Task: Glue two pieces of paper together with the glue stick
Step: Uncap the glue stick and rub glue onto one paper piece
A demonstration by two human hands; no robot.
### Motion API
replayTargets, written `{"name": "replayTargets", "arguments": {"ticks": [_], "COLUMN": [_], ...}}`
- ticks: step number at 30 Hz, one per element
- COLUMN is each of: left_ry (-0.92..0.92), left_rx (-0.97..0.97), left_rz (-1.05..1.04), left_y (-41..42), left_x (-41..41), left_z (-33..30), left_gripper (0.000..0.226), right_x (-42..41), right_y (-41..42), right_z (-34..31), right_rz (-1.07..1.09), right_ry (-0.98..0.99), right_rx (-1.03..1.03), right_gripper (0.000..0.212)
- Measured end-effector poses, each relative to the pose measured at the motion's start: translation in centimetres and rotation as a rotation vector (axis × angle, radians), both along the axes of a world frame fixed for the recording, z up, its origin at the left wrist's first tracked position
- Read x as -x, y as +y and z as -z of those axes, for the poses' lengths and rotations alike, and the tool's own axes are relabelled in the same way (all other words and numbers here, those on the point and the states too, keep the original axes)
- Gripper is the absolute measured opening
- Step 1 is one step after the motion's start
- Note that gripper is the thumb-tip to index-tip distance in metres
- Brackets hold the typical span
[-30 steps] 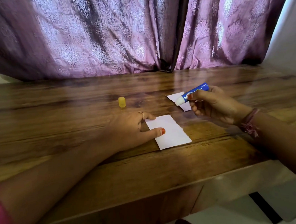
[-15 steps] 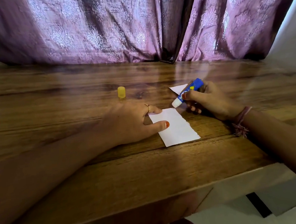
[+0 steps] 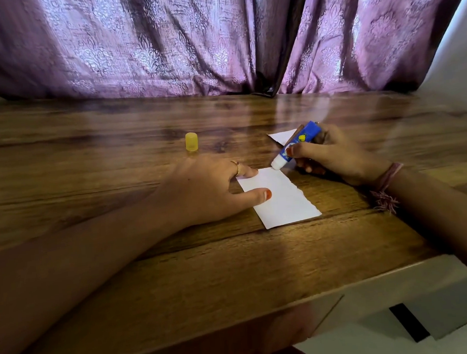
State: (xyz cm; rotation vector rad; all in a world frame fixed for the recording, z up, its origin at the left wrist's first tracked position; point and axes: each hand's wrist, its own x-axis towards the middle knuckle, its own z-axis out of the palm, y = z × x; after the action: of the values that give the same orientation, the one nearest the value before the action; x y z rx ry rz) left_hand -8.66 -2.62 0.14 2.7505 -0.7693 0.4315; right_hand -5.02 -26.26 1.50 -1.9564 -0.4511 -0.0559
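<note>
A white rectangular piece of paper (image 3: pixel 283 201) lies on the wooden table (image 3: pixel 115 163). My left hand (image 3: pixel 203 192) presses its left side flat with the thumb and a fingertip. My right hand (image 3: pixel 333 156) grips a blue glue stick (image 3: pixel 296 144), uncapped, tilted down to the left. Its white tip touches the paper's far edge. A second, smaller piece of paper (image 3: pixel 282 136) lies behind the glue stick, partly hidden by it and my right hand.
The yellow cap (image 3: pixel 191 143) of the glue stick stands upright on the table, left of the papers and beyond my left hand. Purple curtains (image 3: pixel 189 36) hang along the table's far edge. The table's near edge runs diagonally at lower right.
My right hand has brought the glue stick down and toward me, from above the small paper to the far edge of the large paper. My left hand keeps holding the paper.
</note>
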Motion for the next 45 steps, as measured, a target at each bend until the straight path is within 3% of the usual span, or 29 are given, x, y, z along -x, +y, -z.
{"name": "replayTargets", "arguments": {"ticks": [21,45], "left_ry": [-0.002,-0.015], "left_rx": [-0.025,-0.052], "left_rz": [0.005,0.000], "left_y": [-0.1,0.0], "left_x": [0.2,0.0], "left_z": [-0.3,-0.2], "left_gripper": [0.063,0.070], "right_x": [0.4,1.1], "right_y": [-0.1,-0.2], "right_z": [-0.2,-0.4], "right_rz": [0.013,-0.056], "right_ry": [-0.010,-0.006], "right_rx": [0.069,0.041], "right_gripper": [0.013,0.027]}}
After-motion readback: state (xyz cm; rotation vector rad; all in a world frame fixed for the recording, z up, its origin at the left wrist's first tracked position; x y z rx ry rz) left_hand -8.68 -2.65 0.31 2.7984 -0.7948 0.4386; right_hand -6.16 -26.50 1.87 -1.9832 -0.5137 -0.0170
